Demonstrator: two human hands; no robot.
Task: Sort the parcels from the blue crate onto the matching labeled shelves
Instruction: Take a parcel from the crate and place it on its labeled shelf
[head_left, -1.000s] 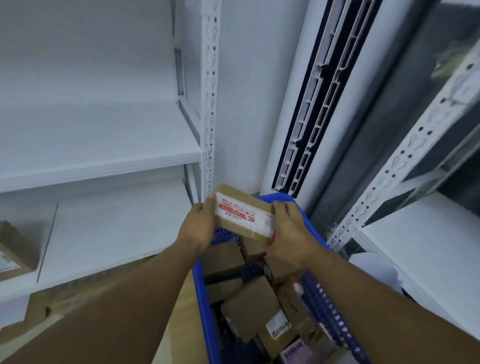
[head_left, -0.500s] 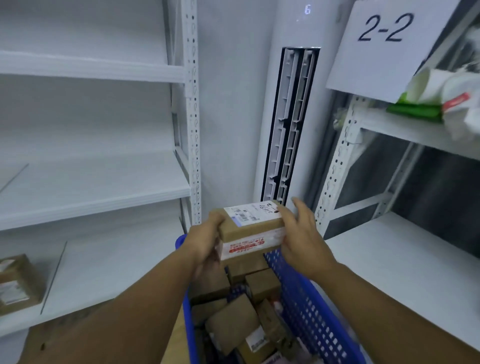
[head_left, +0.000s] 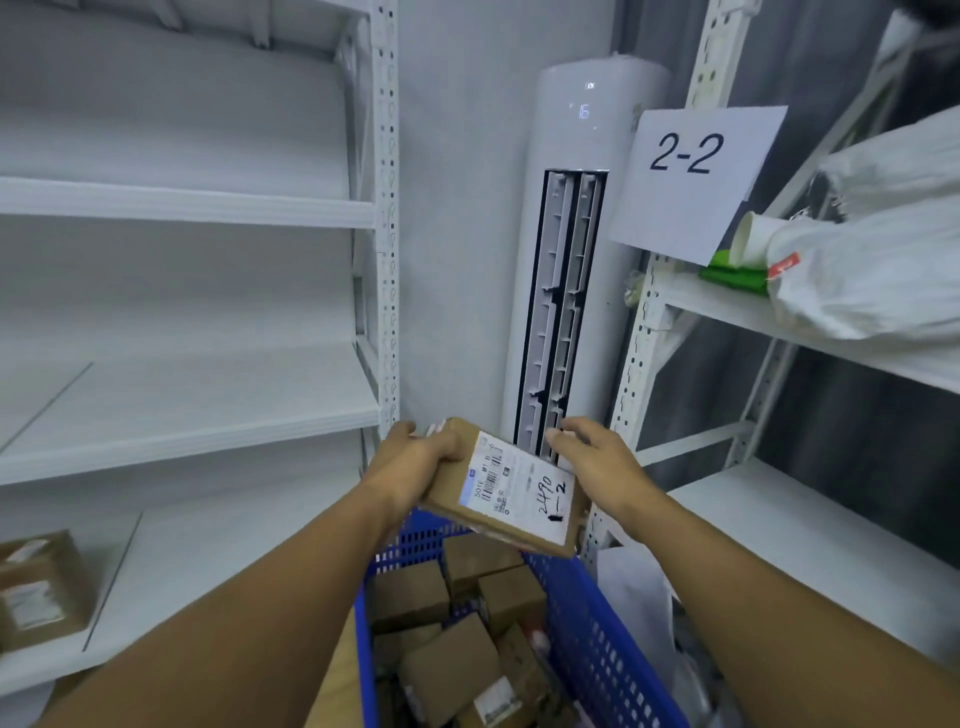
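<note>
Now the left hand (head_left: 415, 462) clamps the parcel (head_left: 506, 488) by its left end above the far rim of the blue crate (head_left: 597, 639), long axis running toward the open, empty right hand (head_left: 597, 462) just beside it. Handwriting ends in "2"; the 2-2 sign (head_left: 693, 179) hangs up right, so the right-hand shelf (head_left: 805, 525) looks the target.
</note>
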